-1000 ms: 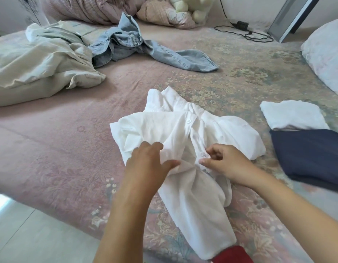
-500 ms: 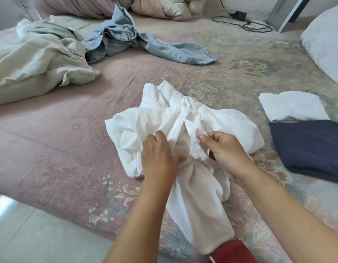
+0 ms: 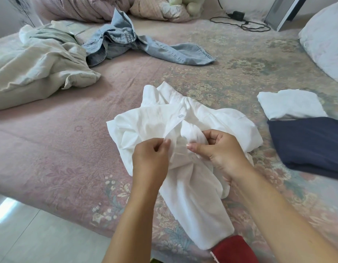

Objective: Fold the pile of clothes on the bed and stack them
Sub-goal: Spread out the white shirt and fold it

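We see the shirt [image 3: 183, 130] crumpled near the bed's [image 3: 69, 149] near edge, our hands [image 3: 185, 154] on it. Two folded garments [image 3: 301, 130] lie to its right; the jacket [image 3: 137, 44] and a rumpled heap [image 3: 35, 61] lie far left, pillows [image 3: 325, 35] far right.

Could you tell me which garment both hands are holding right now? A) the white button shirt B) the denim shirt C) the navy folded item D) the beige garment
A: the left hand and right hand both pinch the white button shirt.

Both forearms are bare, with no sleeves, down to the hands [image 3: 185, 154].
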`<state>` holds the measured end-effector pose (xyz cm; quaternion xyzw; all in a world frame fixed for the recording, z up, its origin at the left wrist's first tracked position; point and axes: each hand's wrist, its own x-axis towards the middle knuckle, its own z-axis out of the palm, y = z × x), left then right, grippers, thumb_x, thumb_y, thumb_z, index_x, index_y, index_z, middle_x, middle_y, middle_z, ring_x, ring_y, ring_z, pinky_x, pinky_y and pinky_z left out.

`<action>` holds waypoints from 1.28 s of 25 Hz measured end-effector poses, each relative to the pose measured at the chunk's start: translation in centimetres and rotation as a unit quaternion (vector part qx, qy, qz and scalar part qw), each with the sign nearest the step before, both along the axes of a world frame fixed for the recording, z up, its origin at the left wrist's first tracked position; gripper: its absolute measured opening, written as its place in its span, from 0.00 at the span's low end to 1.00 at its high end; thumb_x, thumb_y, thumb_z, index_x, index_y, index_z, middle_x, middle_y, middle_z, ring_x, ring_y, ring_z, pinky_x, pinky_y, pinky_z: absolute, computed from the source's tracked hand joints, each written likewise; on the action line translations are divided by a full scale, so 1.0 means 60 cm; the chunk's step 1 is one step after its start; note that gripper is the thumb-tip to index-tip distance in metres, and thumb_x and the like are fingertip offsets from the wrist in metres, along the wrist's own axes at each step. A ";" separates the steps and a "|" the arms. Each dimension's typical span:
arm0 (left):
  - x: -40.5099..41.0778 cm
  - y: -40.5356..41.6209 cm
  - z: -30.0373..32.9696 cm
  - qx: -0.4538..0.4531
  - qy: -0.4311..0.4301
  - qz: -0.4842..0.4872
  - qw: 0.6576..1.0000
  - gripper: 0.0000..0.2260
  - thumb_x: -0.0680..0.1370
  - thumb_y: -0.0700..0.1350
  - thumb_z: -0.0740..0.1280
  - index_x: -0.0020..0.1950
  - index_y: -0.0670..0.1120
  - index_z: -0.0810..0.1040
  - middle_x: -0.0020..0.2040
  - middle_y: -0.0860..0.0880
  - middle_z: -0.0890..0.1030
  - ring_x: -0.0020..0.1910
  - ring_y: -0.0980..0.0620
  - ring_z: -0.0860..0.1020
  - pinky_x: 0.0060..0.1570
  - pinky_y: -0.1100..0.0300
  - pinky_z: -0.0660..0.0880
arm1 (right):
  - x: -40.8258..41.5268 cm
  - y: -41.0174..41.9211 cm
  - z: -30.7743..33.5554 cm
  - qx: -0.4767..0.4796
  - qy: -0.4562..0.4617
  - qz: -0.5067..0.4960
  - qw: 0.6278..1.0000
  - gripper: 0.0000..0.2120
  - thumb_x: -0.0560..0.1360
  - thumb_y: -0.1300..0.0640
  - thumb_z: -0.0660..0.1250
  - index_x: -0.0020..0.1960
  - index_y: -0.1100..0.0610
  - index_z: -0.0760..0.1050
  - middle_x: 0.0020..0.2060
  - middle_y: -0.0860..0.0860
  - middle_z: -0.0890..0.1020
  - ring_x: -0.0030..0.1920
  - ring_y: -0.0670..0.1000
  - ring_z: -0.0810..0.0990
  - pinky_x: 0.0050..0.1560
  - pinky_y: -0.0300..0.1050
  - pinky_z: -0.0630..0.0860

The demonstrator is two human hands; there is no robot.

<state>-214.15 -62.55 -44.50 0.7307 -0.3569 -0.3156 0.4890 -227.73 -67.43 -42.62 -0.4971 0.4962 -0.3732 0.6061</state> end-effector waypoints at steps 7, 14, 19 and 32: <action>-0.021 0.012 0.044 -0.043 0.280 0.036 0.958 0.05 0.77 0.37 0.67 0.44 0.37 0.81 0.37 0.43 0.84 0.35 0.51 0.82 0.36 0.53 0.82 | 0.053 0.042 -0.017 -0.023 0.014 -0.193 0.981 0.06 0.71 0.65 0.71 0.42 0.56 0.80 0.36 0.52 0.84 0.38 0.50 0.82 0.44 0.47 0.79; -0.008 0.019 0.040 -0.048 0.169 0.028 0.984 0.02 0.74 0.40 0.72 0.44 0.43 0.84 0.38 0.44 0.85 0.43 0.42 0.84 0.50 0.43 0.80 | 0.067 0.059 0.001 0.134 -0.170 -0.178 0.960 0.03 0.72 0.66 0.71 0.41 0.60 0.81 0.35 0.56 0.83 0.37 0.54 0.80 0.48 0.53 0.79; -0.009 0.024 0.055 -0.048 0.254 0.020 0.966 0.03 0.75 0.37 0.70 0.47 0.39 0.83 0.39 0.42 0.85 0.36 0.49 0.82 0.45 0.53 0.81 | 0.064 0.068 0.017 0.063 -0.172 -0.165 0.969 0.02 0.71 0.64 0.72 0.43 0.60 0.80 0.35 0.53 0.84 0.37 0.51 0.81 0.46 0.49 0.79; -0.001 0.018 0.053 -0.055 0.300 -0.005 0.952 0.05 0.77 0.39 0.68 0.48 0.38 0.81 0.42 0.42 0.84 0.40 0.47 0.83 0.47 0.51 0.80 | 0.059 0.060 0.010 0.016 -0.115 -0.148 0.982 0.06 0.71 0.65 0.72 0.46 0.58 0.80 0.36 0.51 0.85 0.36 0.46 0.83 0.37 0.38 0.78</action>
